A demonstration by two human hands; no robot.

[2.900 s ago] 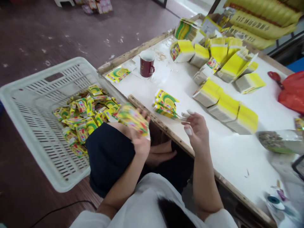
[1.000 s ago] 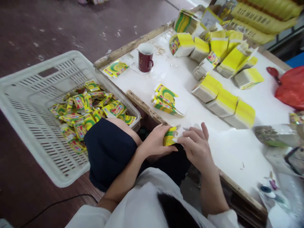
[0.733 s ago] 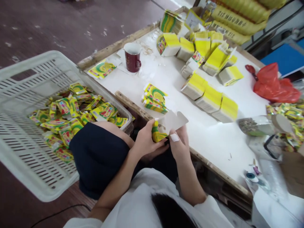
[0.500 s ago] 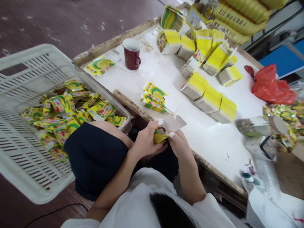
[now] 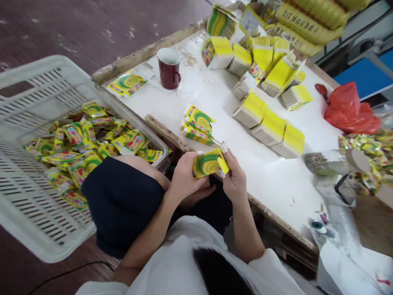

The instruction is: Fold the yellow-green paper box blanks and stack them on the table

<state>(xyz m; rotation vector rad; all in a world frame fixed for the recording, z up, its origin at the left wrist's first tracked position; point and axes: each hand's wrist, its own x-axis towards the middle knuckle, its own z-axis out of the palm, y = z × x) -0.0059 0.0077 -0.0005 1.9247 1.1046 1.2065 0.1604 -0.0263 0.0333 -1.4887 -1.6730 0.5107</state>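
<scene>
Over my lap, at the table's near edge, I hold a small yellow-and-green carton point(image 5: 208, 163) between both hands. My left hand point(image 5: 186, 175) is closed around its left end. At the right end, the fingers of my right hand point(image 5: 233, 177) pinch the carton beside a yellow flap that stands out. White coverings show on some fingertips. Just beyond my hands lies a short pile of flat cartons point(image 5: 200, 124) of the same print on the white table point(image 5: 258, 176).
To the left, a white plastic basket point(image 5: 46, 241) holds many filled cartons point(image 5: 92, 139). A maroon mug point(image 5: 169, 69) stands at the table's far left. Stacks of flat cartons point(image 5: 268, 127) fill the back, near a red plastic bag point(image 5: 351, 110). A clear jar point(image 5: 334, 162) lies on the right.
The carton has turned in my hands, so its printed broad face now shows and the white inner flap is no longer visible. My right hand has shifted slightly up.
</scene>
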